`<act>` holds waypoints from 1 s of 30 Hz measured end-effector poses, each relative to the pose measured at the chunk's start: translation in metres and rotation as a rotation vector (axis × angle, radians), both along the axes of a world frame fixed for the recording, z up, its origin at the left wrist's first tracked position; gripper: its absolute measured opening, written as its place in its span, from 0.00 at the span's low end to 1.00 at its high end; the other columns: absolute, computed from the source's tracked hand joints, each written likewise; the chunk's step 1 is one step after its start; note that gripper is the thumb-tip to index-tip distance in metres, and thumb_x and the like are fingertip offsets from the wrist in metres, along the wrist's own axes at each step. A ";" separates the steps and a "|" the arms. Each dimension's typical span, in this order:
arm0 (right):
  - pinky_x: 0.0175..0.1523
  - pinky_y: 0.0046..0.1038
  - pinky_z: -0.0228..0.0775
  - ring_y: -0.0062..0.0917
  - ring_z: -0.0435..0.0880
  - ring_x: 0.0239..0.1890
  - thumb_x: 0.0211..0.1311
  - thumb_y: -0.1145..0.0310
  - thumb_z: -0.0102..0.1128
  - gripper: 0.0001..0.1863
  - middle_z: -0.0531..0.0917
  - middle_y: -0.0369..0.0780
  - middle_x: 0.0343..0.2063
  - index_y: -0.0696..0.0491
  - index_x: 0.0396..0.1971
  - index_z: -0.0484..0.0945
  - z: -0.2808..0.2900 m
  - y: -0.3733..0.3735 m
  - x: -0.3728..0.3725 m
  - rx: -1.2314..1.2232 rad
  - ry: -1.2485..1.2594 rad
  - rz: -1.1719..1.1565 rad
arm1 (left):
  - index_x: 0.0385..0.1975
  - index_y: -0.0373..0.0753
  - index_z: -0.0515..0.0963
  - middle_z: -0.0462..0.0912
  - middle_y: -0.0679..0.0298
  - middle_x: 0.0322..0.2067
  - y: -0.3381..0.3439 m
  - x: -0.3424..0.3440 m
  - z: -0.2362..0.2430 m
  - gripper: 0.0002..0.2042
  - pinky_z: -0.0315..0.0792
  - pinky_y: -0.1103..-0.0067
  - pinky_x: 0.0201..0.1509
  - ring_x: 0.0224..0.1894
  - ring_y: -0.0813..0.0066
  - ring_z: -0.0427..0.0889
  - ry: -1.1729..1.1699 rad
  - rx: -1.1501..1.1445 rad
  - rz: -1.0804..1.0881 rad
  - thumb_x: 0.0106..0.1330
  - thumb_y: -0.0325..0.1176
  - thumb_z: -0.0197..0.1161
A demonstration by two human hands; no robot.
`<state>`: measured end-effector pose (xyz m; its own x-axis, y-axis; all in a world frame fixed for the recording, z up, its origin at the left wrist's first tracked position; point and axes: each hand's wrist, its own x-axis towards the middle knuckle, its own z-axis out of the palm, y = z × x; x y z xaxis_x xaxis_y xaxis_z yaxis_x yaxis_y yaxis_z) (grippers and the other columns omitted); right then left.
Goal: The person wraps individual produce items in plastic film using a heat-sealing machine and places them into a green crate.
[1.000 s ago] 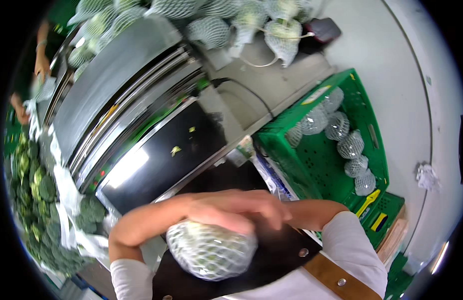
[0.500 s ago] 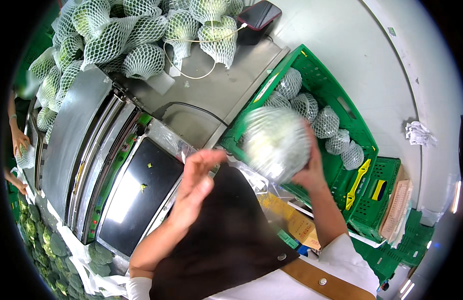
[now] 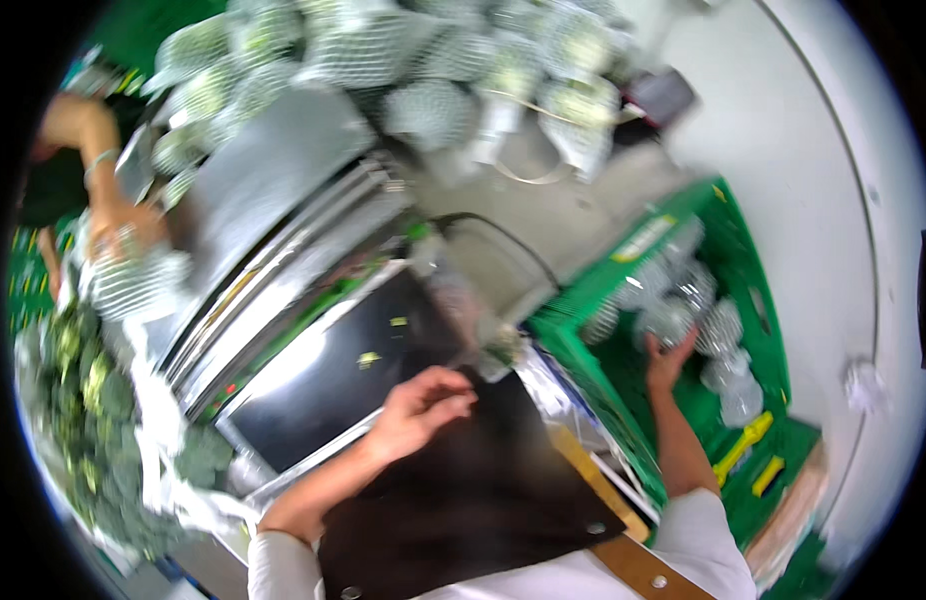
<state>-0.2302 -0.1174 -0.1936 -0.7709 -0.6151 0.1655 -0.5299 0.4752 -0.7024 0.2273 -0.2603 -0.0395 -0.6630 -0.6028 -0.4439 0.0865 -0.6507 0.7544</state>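
My right hand (image 3: 671, 358) reaches into the green crate (image 3: 773, 335) at the right. Its fingers grip the near side of a broccoli head in a white foam net (image 3: 666, 322), which looks wrapped in shiny film. Several other netted heads (image 3: 721, 328) lie around it in the crate. My left hand (image 3: 421, 410) hovers in front of the dark apron (image 3: 453, 480), its fingers loosely bent and apart from the thumb, with nothing in them. Close by on its left is the wrapping machine's black plate (image 3: 333, 385), with small green crumbs on it. Motion blurs the picture.
A heap of netted broccoli (image 3: 363, 45) covers the far table. Another person's hand (image 3: 128, 230) holds a netted head (image 3: 138, 285) at the left. Bare broccoli (image 3: 93, 400) is piled below. A dark device (image 3: 663, 95) with a pale cable stands beyond the crate.
My right hand has carried the wrapped broccoli head from above the crate's near edge down among the others. The left hand's fingers have curled more. The view has shifted, bringing the other person's hand closer.
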 end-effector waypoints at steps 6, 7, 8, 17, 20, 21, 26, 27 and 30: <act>0.67 0.38 0.53 0.44 0.61 0.63 0.57 0.64 0.62 0.37 0.62 0.52 0.62 0.60 0.63 0.57 0.104 -0.053 0.028 0.116 0.315 0.136 | 0.40 0.33 0.76 0.81 0.58 0.36 -0.006 0.125 0.051 0.07 0.76 0.76 0.41 0.33 0.73 0.81 -0.230 -0.342 0.544 0.66 0.28 0.57; 0.64 0.37 0.58 0.42 0.65 0.61 0.57 0.67 0.61 0.32 0.65 0.51 0.59 0.59 0.61 0.62 0.138 -0.091 0.069 -0.101 0.148 0.213 | 0.38 0.33 0.77 0.81 0.59 0.33 -0.002 0.158 0.047 0.06 0.75 0.77 0.38 0.30 0.74 0.80 -0.339 -0.429 0.725 0.64 0.26 0.57; 0.62 0.36 0.62 0.40 0.69 0.58 0.57 0.71 0.60 0.28 0.69 0.49 0.57 0.58 0.58 0.66 0.173 -0.129 0.110 -0.298 -0.005 0.285 | 0.37 0.34 0.77 0.81 0.60 0.29 -0.005 0.184 0.055 0.05 0.74 0.77 0.35 0.28 0.76 0.79 -0.638 -0.586 0.893 0.64 0.26 0.56; 0.33 0.27 0.76 0.27 0.82 0.38 0.48 0.74 0.61 0.22 0.74 0.33 0.55 0.42 0.46 0.77 0.219 -0.363 0.389 -0.256 0.635 1.917 | 0.44 0.45 0.79 0.75 0.63 0.51 -0.059 0.318 0.086 0.19 0.64 0.65 0.56 0.48 0.60 0.72 -1.638 -1.669 -0.051 0.48 0.27 0.59; 0.35 0.27 0.75 0.28 0.82 0.32 0.56 0.72 0.58 0.07 0.83 0.33 0.38 0.48 0.35 0.79 0.213 -0.367 0.392 -0.183 0.224 2.069 | 0.35 0.40 0.81 0.82 0.65 0.38 -0.049 0.329 0.072 0.11 0.68 0.68 0.49 0.38 0.62 0.76 -1.482 -1.636 0.086 0.51 0.25 0.58; 0.36 0.26 0.74 0.28 0.82 0.32 0.57 0.72 0.58 0.07 0.82 0.33 0.36 0.49 0.36 0.79 0.231 -0.352 0.380 -0.052 0.136 2.040 | 0.32 0.39 0.81 0.83 0.63 0.34 -0.032 0.334 0.072 0.09 0.70 0.71 0.45 0.35 0.64 0.78 -1.329 -1.411 0.254 0.53 0.25 0.57; 0.49 0.30 0.70 0.32 0.80 0.40 0.59 0.72 0.54 0.10 0.81 0.43 0.37 0.59 0.40 0.76 0.317 -0.351 0.419 -0.340 -0.028 1.803 | 0.33 0.33 0.81 0.84 0.59 0.33 -0.015 0.375 0.130 0.08 0.73 0.75 0.47 0.37 0.70 0.82 -0.947 -1.038 1.005 0.63 0.27 0.56; 0.59 0.32 0.65 0.34 0.76 0.50 0.57 0.65 0.61 0.23 0.75 0.47 0.48 0.59 0.51 0.70 0.327 -0.367 0.446 -0.323 -0.091 1.825 | 0.40 0.33 0.78 0.83 0.57 0.39 -0.049 0.380 0.128 0.11 0.71 0.74 0.52 0.42 0.68 0.81 -0.897 -1.050 1.091 0.60 0.31 0.60; 0.66 0.33 0.58 0.37 0.67 0.61 0.42 0.57 0.73 0.47 0.66 0.49 0.60 0.57 0.62 0.60 0.256 -0.404 0.527 -0.186 0.158 1.832 | 0.62 0.34 0.62 0.72 0.55 0.56 -0.149 0.357 0.093 0.42 0.61 0.72 0.65 0.58 0.63 0.71 -0.888 -1.425 0.686 0.44 0.38 0.76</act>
